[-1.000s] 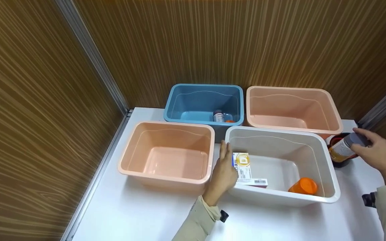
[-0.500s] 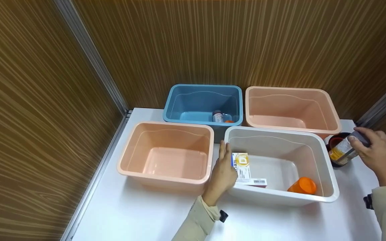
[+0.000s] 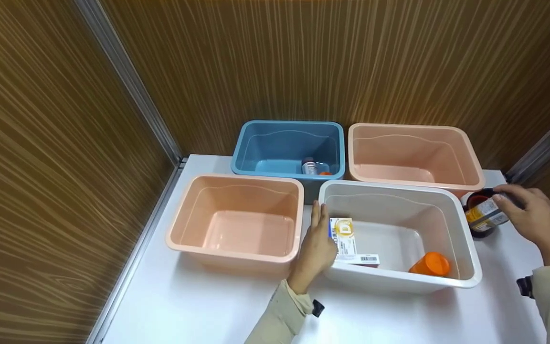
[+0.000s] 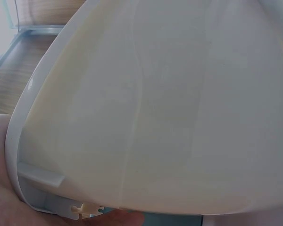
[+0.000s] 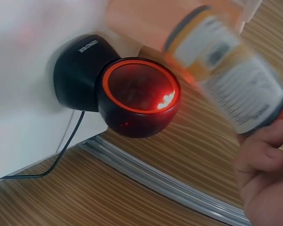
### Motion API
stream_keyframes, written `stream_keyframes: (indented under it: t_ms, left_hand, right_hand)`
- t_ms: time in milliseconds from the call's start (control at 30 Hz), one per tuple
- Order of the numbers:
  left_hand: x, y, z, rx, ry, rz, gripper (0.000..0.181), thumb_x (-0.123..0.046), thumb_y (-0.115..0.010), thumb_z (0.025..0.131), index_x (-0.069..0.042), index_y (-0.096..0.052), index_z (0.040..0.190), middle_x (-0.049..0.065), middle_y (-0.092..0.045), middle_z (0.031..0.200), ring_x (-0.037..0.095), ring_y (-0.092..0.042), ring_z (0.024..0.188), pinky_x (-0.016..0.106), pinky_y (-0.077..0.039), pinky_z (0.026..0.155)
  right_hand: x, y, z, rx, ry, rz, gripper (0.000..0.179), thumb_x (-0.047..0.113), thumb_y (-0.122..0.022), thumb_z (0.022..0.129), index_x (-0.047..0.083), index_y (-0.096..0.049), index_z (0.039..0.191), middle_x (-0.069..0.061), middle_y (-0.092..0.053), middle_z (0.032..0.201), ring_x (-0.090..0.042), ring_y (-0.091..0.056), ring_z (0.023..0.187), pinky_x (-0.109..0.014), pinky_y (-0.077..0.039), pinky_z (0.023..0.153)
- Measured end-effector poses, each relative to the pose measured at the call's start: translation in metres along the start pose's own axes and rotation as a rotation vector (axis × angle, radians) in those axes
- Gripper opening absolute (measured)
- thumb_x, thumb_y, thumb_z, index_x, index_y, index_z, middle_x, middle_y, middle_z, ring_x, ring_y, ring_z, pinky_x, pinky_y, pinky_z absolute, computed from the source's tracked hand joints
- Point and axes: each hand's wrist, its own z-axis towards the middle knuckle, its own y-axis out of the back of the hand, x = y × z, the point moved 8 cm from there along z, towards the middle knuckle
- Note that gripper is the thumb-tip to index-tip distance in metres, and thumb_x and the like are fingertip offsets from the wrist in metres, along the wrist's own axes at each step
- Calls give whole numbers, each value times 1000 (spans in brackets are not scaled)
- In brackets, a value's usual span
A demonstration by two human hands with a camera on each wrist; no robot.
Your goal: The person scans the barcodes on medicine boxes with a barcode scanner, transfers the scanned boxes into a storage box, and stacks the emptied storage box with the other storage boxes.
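My right hand (image 3: pixel 537 215) grips a supplement bottle (image 3: pixel 487 216) by its dark cap end. White, with orange-yellow parts, is the label of the bottle (image 5: pixel 226 70), held tilted near a black barcode scanner (image 5: pixel 139 96) in the right wrist view. Red light glows in the scanner's round, orange-ringed window. My left hand (image 3: pixel 319 248) rests against the left side of a white bin (image 3: pixel 392 239), two fingers straight up along the outside. Inside that bin lie a white-and-yellow medicine box (image 3: pixel 345 237), a flat box (image 3: pixel 361 260) and an orange bottle (image 3: pixel 431 264).
Left of the white bin stands a peach bin (image 3: pixel 251 234). Behind are a blue bin (image 3: pixel 275 165), with a small bottle (image 3: pixel 309 166) and something orange inside, and another peach bin (image 3: pixel 389 173). Wood-grain panels enclose the table; the scanner's cable (image 5: pixel 68 146) trails across it.
The supplement bottle has turned in my right hand, bringing the label's yellow part and a dark stripe into view. My left hand stays in place on the white bin.
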Motion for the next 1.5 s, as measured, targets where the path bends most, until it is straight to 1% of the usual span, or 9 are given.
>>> stream_keyframes:
  t_ms: [100,300,400,700,833,967,1100,1333,1500]
  left_hand:
    - [0,0,0,1,-5,0,80,3,-50,86,-15,-10,153,-6,13,156,21,-35,132,28,-43,92]
    - [-2,0,0,-15,-40,-29,79,6,-50,84,-12,-14,152,-3,10,157,19,-39,128,20,-46,72]
    - [-2,0,0,-13,-46,-34,79,6,-49,84,-11,-14,152,-2,10,157,20,-40,127,18,-45,67]
    - [0,0,0,-6,-19,-7,81,4,-51,85,-15,-11,153,-4,11,157,22,-39,129,26,-45,88]
    - [0,-1,1,-10,-25,-16,82,5,-52,84,-14,-11,153,-4,11,157,21,-40,128,26,-45,87]
    - [0,0,0,-16,-24,-4,81,4,-52,84,-12,-13,153,-2,9,157,24,-40,129,29,-44,91]
    - [0,0,0,-18,-25,8,80,3,-52,84,-12,-13,153,-2,9,157,25,-40,129,30,-44,91]
    - [1,-1,1,-21,-37,-24,82,6,-52,83,-12,-13,153,-4,11,157,18,-48,118,21,-46,66]
    - [1,-1,1,-10,-22,-3,81,4,-52,84,-13,-12,153,-4,11,157,20,-42,126,22,-46,81]
  right_hand:
    - [-1,-1,0,34,-14,19,62,49,-49,93,4,-40,136,-38,-24,132,-57,-31,107,-71,-37,77]
    - [-3,-2,1,77,14,72,63,12,-63,82,4,-35,138,-39,-22,128,-54,-35,100,-45,-44,63]
    - [-5,-4,1,104,7,80,67,7,-63,80,3,-32,139,-40,-23,128,-54,-35,101,-41,-45,62]
    - [-8,-3,0,92,-53,78,76,26,-62,87,8,-23,149,-39,-24,131,-53,-36,101,-41,-49,60]
    - [-9,-2,-1,75,-70,69,82,41,-58,89,8,-17,151,-42,-25,132,-54,-38,102,-54,-50,66]
    - [-8,-3,-2,53,-65,58,89,49,-56,88,0,-14,149,-43,-27,132,-55,-38,106,-65,-43,79]
    - [-10,-3,-3,34,-56,53,92,51,-57,87,-8,-17,145,-43,-29,130,-55,-39,107,-66,-40,81]
    - [-11,5,-4,-55,-42,30,84,45,-60,87,-11,-27,139,-39,-32,126,-53,-38,105,-64,-40,79]
    - [-11,11,-6,-106,-82,41,81,43,-61,87,-8,-28,140,-38,-30,127,-51,-35,107,-60,-41,78]
